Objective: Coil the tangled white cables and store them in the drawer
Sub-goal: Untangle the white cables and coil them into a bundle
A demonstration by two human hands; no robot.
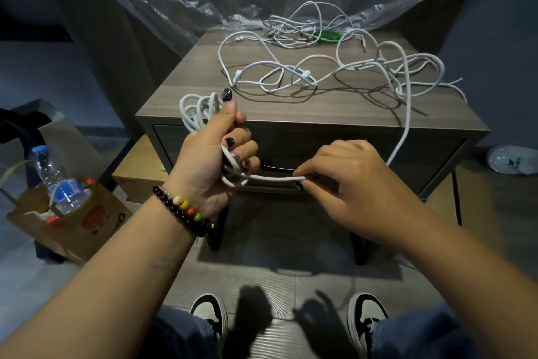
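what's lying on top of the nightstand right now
Tangled white cables sprawl across the nightstand, with something green half buried at the back. What it is can't be told.

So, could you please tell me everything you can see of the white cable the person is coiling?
The white cable is round and smooth, plastic-looking. Several loops are gathered in the left hand, sticking out above the fist. A short taut stretch runs to the right hand, which pinches it. Beyond that hand it rises over the front edge of the nightstand into the loose tangle on top. The drawer behind it is closed.
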